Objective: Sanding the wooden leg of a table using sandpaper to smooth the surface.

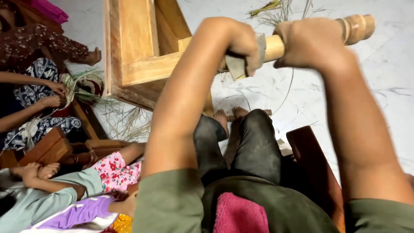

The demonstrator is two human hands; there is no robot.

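The left hand [241, 43] and right hand [312, 41] both squeeze tight around a round wooden handle [274, 47], with loose grass [125, 121] lying unused on the floor [388, 64].

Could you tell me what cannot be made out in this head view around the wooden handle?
- Middle of the wooden handle: covered by the right hand.
- Grey blade: mostly hidden by the left hand, blurred.
- What the blade works on: hidden behind the forearm.
- Wooden frame: top cut off by the edge.
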